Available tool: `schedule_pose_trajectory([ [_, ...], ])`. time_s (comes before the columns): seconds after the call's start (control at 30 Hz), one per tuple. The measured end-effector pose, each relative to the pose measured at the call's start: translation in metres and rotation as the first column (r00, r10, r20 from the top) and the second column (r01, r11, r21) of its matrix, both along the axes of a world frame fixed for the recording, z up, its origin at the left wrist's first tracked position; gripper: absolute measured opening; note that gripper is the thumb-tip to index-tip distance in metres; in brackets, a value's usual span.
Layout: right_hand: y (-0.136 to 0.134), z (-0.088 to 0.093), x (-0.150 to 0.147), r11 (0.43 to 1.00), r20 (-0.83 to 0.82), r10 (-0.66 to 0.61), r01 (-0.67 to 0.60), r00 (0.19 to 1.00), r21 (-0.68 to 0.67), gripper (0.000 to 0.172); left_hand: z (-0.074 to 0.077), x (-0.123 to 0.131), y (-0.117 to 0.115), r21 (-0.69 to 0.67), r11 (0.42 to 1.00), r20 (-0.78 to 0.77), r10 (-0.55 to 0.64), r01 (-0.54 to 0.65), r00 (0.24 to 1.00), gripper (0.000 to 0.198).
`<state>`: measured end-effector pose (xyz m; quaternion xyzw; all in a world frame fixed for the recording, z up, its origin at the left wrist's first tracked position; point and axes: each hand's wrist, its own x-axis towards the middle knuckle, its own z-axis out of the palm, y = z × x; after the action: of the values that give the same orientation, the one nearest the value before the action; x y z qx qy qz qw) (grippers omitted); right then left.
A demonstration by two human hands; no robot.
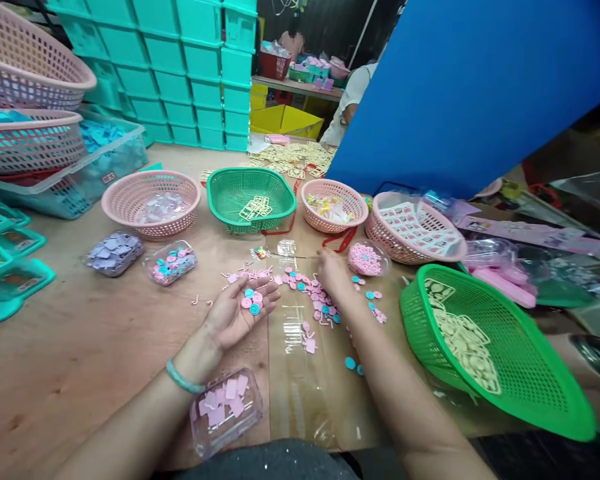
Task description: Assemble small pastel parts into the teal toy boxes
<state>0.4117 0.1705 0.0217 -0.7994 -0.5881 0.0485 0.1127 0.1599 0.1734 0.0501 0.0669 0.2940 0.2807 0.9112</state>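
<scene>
My left hand (237, 310) lies palm up on the wooden table (80, 353), cupping several small pink and blue plastic discs (253, 303). My right hand (333, 273) reaches forward over a scatter of pink and blue small parts (320, 303) that lies on a clear plastic sheet (300, 373); its fingers touch the pile, and what they pinch is too blurred to tell. A clear tub of pink square tiles (225, 407) stands by my left wrist.
Pink baskets (153, 200) (334, 203) (413, 230) and a green basket (250, 193) line the far side. A tilted green basket of cream parts (485, 347) is at the right. Clear tubs (114, 252) (171, 263) sit left. Teal bins (180, 67), a blue board (470, 87), another person (347, 103) behind.
</scene>
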Motion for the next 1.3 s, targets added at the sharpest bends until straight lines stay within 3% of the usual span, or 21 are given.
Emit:
schedule_pose_trajectory([
  [0.1, 0.015, -0.002, 0.033, 0.998, 0.038, -0.018, 0.02, 0.999, -0.066, 0.042, -0.001, -0.007, -0.004, 0.004, 1.0, 0.08, 0.02, -0.021, 0.997, 0.037],
  [0.2, 0.016, -0.005, 0.035, 0.998, 0.053, 0.009, -0.006, 0.999, -0.069, 0.035, -0.002, -0.014, -0.008, 0.009, 0.998, 0.084, 0.054, -0.055, 0.995, 0.035],
  [0.27, 0.01, -0.003, 0.023, 0.999, 0.008, 0.027, -0.028, 1.0, 0.036, 0.03, -0.002, -0.018, -0.01, 0.026, 0.997, 0.056, 0.07, -0.071, 0.996, 0.036],
  [0.33, -0.001, 0.003, -0.002, 0.969, -0.166, 0.122, -0.082, 0.978, 0.233, 0.021, -0.002, -0.022, -0.011, 0.034, 0.996, 0.023, 0.08, -0.081, 0.997, 0.035],
  [0.37, -0.008, 0.008, -0.018, 0.934, -0.285, 0.216, -0.113, 0.934, 0.338, 0.016, -0.002, -0.023, -0.012, 0.034, 0.996, 0.014, 0.088, -0.089, 0.996, 0.034],
  [0.47, -0.032, 0.025, -0.076, 0.823, -0.527, 0.531, -0.255, 0.664, 0.508, 0.01, -0.003, -0.026, -0.013, 0.033, 0.99, 0.043, 0.133, -0.135, 0.99, 0.032],
  [0.53, -0.044, 0.034, -0.108, 0.74, -0.528, 0.669, -0.4, 0.524, 0.541, 0.014, -0.003, -0.027, -0.015, 0.017, 0.986, 0.071, 0.162, -0.163, 0.984, 0.028],
  [0.6, -0.047, 0.04, -0.124, 0.684, -0.496, 0.73, -0.494, 0.471, 0.537, 0.023, -0.004, -0.03, -0.018, -0.008, 0.98, 0.077, 0.198, -0.198, 0.977, 0.024],
  [0.7, -0.041, 0.043, -0.123, 0.664, -0.437, 0.747, -0.593, 0.501, 0.455, 0.03, -0.005, -0.035, -0.024, -0.037, 0.975, 0.081, 0.22, -0.218, 0.972, 0.024],
  [0.87, -0.031, 0.042, -0.113, 0.616, -0.393, 0.773, -0.736, 0.498, 0.281, 0.021, -0.007, -0.045, -0.03, -0.011, 0.987, 0.084, 0.161, -0.161, 0.983, 0.024],
  [0.97, -0.031, 0.041, -0.117, 0.609, -0.386, 0.782, -0.733, 0.489, 0.303, 0.015, -0.009, -0.05, -0.031, 0.004, 0.988, 0.084, 0.151, -0.152, 0.985, 0.027],
  [1.1, -0.033, 0.038, -0.123, 0.602, -0.241, 0.797, -0.704, 0.553, 0.377, 0.012, -0.013, -0.052, -0.031, 0.012, 0.984, 0.063, 0.175, -0.176, 0.983, 0.023],
  [1.2, -0.035, 0.035, -0.127, 0.587, -0.126, 0.8, -0.721, 0.587, 0.367, 0.014, -0.017, -0.051, -0.034, 0.125, 0.973, 0.006, 0.195, -0.195, 0.981, 0.014],
  [1.3, -0.036, 0.034, -0.131, 0.603, -0.147, 0.787, -0.699, 0.599, 0.385, 0.018, -0.018, -0.053, -0.036, 0.256, 0.95, -0.058, 0.199, -0.178, 0.978, 0.01],
])
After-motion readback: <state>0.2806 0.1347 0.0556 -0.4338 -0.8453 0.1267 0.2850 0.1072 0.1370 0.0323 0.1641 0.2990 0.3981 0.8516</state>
